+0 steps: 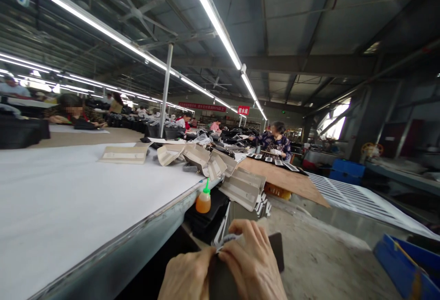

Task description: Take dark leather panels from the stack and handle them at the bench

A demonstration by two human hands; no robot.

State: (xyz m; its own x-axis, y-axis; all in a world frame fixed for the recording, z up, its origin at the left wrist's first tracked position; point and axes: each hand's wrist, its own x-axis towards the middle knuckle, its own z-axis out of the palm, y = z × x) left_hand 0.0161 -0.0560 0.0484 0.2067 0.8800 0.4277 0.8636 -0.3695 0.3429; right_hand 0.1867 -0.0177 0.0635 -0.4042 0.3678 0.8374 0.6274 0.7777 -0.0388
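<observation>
My left hand (pixel 188 273) and my right hand (pixel 253 259) are close together at the bottom middle, both with fingers closed. They grip a flat taupe panel (pixel 277 250) with a rounded corner, largely hidden behind them. A pale grey strip (pixel 228 239) curves along the panel's upper edge, and both thumbs press close to it. What exactly lies under the fingertips is hidden. Just beyond, a squeeze bottle (pixel 203 202) with orange liquid and a green nozzle stands by the table edge, above a black pile (pixel 209 220).
To the left stretches a white-topped table (pixel 85 199) with a metal edge. Beige shaped panels (pixel 240 185) lie stacked and overlapping around its far corner. A brown board (pixel 285 178), a blue bin (pixel 409 263) and a seated co-worker (pixel 275 144) are to the right.
</observation>
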